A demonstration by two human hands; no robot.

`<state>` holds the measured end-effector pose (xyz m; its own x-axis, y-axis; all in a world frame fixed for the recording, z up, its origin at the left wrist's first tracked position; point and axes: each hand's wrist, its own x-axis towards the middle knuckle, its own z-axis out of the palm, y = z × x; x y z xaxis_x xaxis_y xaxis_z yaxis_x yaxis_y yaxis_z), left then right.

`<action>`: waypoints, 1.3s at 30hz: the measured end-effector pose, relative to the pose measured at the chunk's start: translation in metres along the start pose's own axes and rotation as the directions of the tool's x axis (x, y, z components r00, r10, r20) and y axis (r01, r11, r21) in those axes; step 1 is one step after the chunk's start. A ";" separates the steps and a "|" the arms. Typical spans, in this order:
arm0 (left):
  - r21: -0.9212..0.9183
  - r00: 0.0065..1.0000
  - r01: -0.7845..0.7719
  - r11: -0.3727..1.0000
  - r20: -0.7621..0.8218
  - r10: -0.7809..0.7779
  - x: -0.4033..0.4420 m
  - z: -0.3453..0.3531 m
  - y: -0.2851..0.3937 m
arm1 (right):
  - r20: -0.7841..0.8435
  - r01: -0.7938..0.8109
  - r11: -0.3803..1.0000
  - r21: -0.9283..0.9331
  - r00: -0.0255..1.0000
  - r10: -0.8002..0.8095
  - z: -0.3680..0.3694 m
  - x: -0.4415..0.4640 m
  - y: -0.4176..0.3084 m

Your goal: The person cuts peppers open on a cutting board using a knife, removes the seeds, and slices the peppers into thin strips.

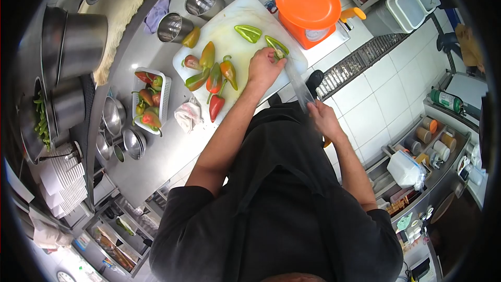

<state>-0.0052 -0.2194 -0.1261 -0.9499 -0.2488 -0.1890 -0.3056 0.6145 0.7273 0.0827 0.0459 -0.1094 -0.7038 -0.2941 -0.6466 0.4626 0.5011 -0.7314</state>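
Observation:
My right hand (324,118) grips a knife (298,84) by its handle; the blade points up across the board's edge. My left hand (265,69) has its fingers closed at the lower end of a green pepper half (277,45), whose pale seed core shows near the knife tip. Another cut green pepper half (248,33) lies cut side up on the white cutting board (245,9). Several whole peppers (207,55), green, orange and red, are spread over the left side of the board. A red pepper (216,107) rests near its lower edge.
Left of the board stands a white basket (165,99) of peppers, beside a crumpled cloth (188,115). Steel containers (203,2) sit beyond. An orange-lidded tub (308,2) stands close to the board's far right corner. Metal bowls (134,143) are further left.

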 end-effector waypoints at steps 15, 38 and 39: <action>0.062 0.991 0.125 0.990 0.038 -0.128 0.008 -0.015 0.032 | -0.033 -0.004 0.998 -0.056 0.999 0.002 0.002 -0.003 -0.018; -0.075 0.989 0.132 0.988 0.074 -0.126 0.024 -0.059 0.008 | -0.036 -0.009 0.974 -0.226 0.999 0.001 -0.020 -0.004 -0.035; -0.115 0.989 0.138 0.984 0.066 -0.132 0.026 -0.068 0.006 | -0.036 -0.005 0.974 -0.228 0.999 -0.003 -0.020 -0.004 -0.035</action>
<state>-0.0272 -0.2732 -0.0822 -0.9037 -0.2775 -0.3262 -0.4247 0.4841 0.7650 0.0586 0.0459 -0.0769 -0.7244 -0.2663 -0.6359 0.3306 0.6752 -0.6594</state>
